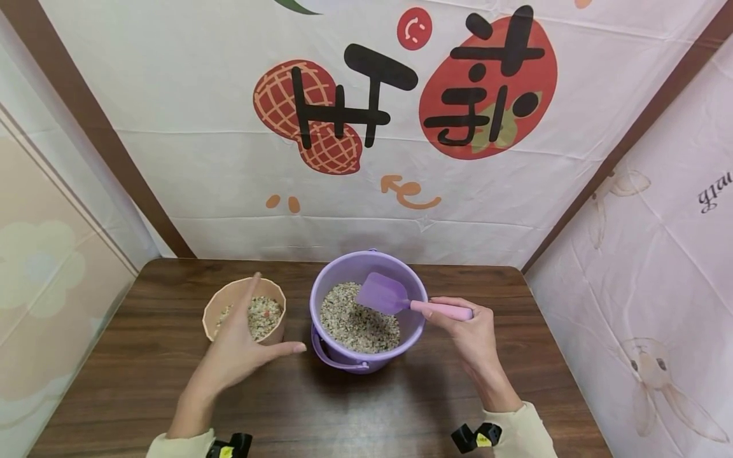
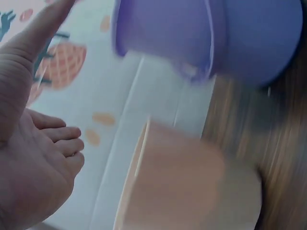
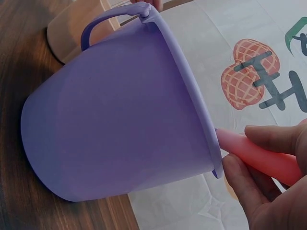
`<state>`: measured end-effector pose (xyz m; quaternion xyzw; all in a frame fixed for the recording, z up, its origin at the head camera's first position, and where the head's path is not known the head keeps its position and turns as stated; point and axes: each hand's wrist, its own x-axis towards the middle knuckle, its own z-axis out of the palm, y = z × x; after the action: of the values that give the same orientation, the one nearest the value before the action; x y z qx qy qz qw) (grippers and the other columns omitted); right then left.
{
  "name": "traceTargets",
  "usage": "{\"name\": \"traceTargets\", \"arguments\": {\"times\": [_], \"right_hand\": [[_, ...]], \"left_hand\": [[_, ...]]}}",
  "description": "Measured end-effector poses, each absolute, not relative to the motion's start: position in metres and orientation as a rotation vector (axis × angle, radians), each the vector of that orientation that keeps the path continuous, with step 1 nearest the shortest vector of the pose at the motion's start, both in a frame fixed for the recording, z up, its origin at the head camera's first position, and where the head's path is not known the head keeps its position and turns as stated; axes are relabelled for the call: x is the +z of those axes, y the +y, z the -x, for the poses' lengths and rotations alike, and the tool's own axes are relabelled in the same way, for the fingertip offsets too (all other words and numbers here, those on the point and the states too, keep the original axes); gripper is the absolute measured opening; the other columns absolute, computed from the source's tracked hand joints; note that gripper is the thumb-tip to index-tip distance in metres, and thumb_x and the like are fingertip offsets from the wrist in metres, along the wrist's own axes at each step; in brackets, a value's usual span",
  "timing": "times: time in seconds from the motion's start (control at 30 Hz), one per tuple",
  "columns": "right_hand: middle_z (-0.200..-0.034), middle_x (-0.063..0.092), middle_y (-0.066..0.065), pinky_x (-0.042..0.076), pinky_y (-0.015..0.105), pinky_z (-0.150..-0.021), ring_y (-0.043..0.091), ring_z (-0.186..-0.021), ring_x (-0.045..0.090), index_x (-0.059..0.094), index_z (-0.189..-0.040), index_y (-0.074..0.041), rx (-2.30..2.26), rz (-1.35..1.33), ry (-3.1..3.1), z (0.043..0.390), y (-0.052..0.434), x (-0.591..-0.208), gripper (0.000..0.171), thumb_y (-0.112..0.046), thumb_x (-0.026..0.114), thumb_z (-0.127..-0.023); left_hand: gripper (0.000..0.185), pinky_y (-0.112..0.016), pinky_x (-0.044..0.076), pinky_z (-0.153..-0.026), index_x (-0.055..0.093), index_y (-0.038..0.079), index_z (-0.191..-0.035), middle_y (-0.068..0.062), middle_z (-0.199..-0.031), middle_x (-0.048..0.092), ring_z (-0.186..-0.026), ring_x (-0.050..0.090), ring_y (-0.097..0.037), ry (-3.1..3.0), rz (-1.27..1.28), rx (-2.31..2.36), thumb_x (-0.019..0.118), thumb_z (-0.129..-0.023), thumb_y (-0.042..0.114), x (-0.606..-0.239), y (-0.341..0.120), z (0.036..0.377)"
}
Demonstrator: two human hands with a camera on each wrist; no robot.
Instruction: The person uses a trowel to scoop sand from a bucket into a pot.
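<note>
My right hand (image 1: 474,337) grips the pink handle (image 3: 261,155) of a toy shovel, whose purple blade (image 1: 382,294) lies inside the purple bucket (image 1: 340,268). That blade is over the grainy, pebble-like filling (image 1: 357,331), close to the bucket's right wall. To the left stands a peach-coloured pot (image 1: 220,306) with similar grains in it and a small reddish bit. My left hand (image 1: 229,353) is held above the pot's near side, fingers straight and thumb stretched toward the bucket. The left wrist view shows its palm beside the pot's rim, holding nothing.
The bucket's handle (image 1: 338,364) hangs down at its front left. Both containers stand toward the back of a dark wooden table (image 1: 366,420). A printed white cloth (image 1: 229,191) hangs right behind it, with more cloth along both sides.
</note>
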<state>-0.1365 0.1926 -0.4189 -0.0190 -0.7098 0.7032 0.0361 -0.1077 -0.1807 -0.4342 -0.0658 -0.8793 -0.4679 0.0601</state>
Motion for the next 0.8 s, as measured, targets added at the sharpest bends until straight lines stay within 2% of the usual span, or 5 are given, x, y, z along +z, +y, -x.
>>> {"name": "traceTargets", "arguments": {"times": [0.07,0.17,0.37,0.53,0.8], "right_hand": [[-0.090,0.076,0.015,0.056,0.030,-0.087,0.023,-0.110,0.069,0.074,-0.109,0.009,2.158,0.059,-2.181,0.136,0.193,-0.419,0.036,-0.006,0.087,-0.079],[-0.090,0.076,0.015,0.056,0.030,-0.087,0.024,-0.110,0.069,0.074,-0.109,0.009,2.156,0.062,-2.181,0.137,0.193,-0.420,0.036,-0.006,0.087,-0.079],[-0.088,0.076,0.015,0.056,0.029,-0.085,0.025,-0.110,0.068,0.074,-0.109,0.008,2.132,0.086,-2.176,0.137,0.193,-0.421,0.037,-0.006,0.088,-0.078],[-0.089,0.076,0.014,0.056,0.029,-0.087,0.030,-0.115,0.066,0.072,-0.111,0.010,2.151,0.075,-2.172,0.136,0.192,-0.421,0.040,-0.007,0.088,-0.079],[-0.089,0.076,0.015,0.056,0.031,-0.088,0.029,-0.114,0.066,0.073,-0.111,0.010,2.175,0.060,-2.148,0.136,0.192,-0.420,0.040,-0.006,0.088,-0.078]], "left_hand": [[0.141,-0.066,0.029,-0.113,0.005,0.019,-0.165,-0.021,-0.166,0.014,-0.150,0.018,-0.043,-2.666,0.254,-1.467,0.097,-0.062,0.045,-0.433,-0.167,0.110],[0.142,-0.064,0.028,-0.114,0.007,0.020,-0.165,-0.020,-0.167,0.012,-0.150,0.016,-0.043,-2.679,0.305,-1.512,0.098,-0.060,0.047,-0.433,-0.150,0.114],[0.147,-0.068,0.018,-0.116,0.008,0.018,-0.165,-0.018,-0.168,0.010,-0.151,0.015,-0.041,-2.722,0.345,-1.472,0.097,-0.054,0.056,-0.436,-0.127,0.124],[0.151,-0.064,0.019,-0.118,0.006,0.014,-0.165,-0.015,-0.169,0.007,-0.153,0.012,-0.037,-2.734,0.380,-1.494,0.097,-0.053,0.058,-0.442,-0.119,0.131],[0.153,-0.062,0.017,-0.119,0.004,0.014,-0.165,-0.015,-0.169,0.006,-0.153,0.011,-0.036,-2.721,0.403,-1.531,0.097,-0.051,0.059,-0.447,-0.117,0.136]]}}
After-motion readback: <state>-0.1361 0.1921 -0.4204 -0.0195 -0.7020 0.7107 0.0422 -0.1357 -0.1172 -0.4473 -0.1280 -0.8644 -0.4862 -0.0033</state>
